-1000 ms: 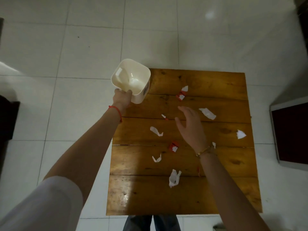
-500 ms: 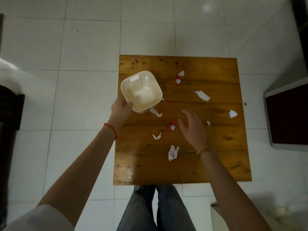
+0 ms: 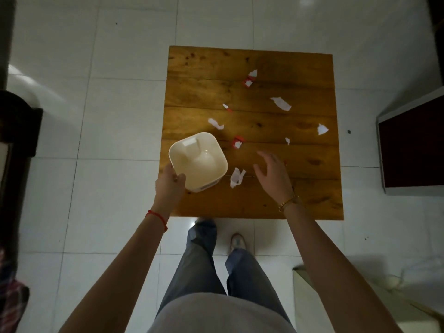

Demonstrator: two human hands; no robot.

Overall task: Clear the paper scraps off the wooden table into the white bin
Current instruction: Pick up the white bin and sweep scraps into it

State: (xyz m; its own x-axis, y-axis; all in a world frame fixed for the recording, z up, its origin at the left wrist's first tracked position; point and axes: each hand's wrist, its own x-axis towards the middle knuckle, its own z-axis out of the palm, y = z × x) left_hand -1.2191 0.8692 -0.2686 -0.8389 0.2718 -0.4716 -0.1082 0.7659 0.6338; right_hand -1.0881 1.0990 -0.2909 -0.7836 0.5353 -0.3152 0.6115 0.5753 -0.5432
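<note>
head view, left hand gripping white bin

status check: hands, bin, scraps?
Left hand grip on white bin rim, bin over table's near-left corner. Right hand open, empty, hovering beside nearest scrap. Scraps uncollected across table. Nothing in the way.

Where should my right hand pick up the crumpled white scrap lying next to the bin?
Pinch the crumpled white scrap at its raised upper end, coming from the right, where the open right hand hovers. The folds there likely stand up off the wooden table, while the white bin, held by the left hand, blocks the left.
</note>
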